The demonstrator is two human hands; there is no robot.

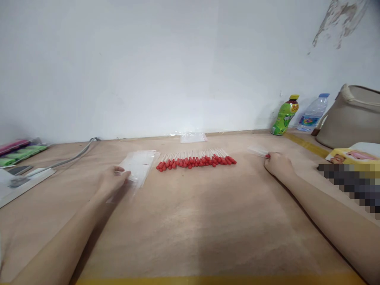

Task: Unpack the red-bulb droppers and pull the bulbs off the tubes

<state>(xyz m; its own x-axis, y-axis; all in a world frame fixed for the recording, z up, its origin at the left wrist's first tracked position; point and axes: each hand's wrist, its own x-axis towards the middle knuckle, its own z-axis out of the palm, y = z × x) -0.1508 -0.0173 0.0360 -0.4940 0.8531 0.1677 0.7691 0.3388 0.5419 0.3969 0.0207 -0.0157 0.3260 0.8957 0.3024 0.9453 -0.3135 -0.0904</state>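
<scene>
Yellow tape (pixel 219 280) along near edge | left hand (pixel 115 180): fingers slightly parted at clear bags (pixel 138 163), pinch unclear | right hand (pixel 278 165): closed on stick bundle (pixel 259 151) | red-tipped row (pixel 194 161): between hands

Sticks (pixel 196 161) right of probable bags (pixel 137 164)

A pale wall (pixel 148 71) with a brownish patch (pixel 333 15) stands behind a brown tabletop (pixel 166 237)

We list: worktop (pixel 166 233), wood-look, smooth, faint sheen; bags (pixel 139 163), clear glossy plastic; red heads (pixel 194 161), matt; green bottle (pixel 284 118), shiny plastic; wall (pixel 142 71), matt, patchily rough.
</scene>
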